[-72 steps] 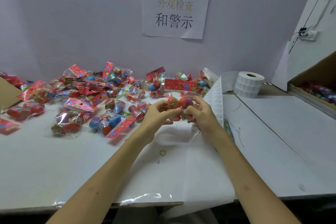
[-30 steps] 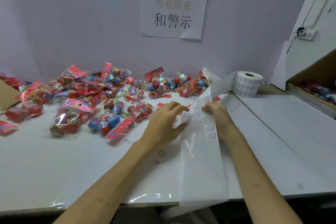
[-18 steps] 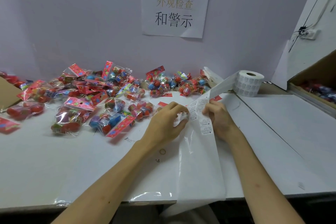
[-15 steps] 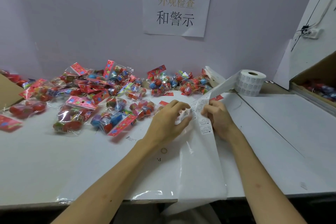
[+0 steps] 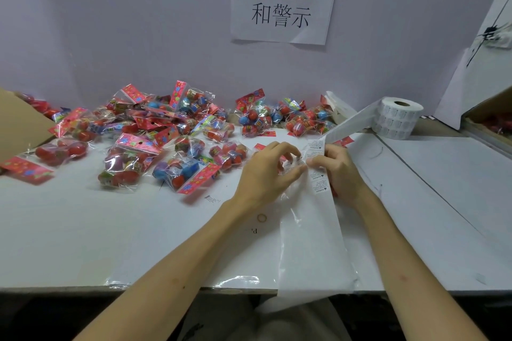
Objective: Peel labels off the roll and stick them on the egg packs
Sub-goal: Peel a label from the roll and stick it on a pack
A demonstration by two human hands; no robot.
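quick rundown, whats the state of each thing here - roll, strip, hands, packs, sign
label roll, standing on its end, partly unwound
label strip, drawn from the roll across the table, bare end hanging over the front edge
label, pinched at the strip, apparently part lifted
left hand, pinches the label
right hand, grips the strip
egg packs, sealed, heaped on the table, none held
paper sign, taped to the wall, corners curling

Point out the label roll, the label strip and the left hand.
label roll (image 5: 396, 122), head view, on its printed side wall.
label strip (image 5: 310, 238), head view, on its bare lower liner.
left hand (image 5: 263, 174), head view, on the back of the hand.
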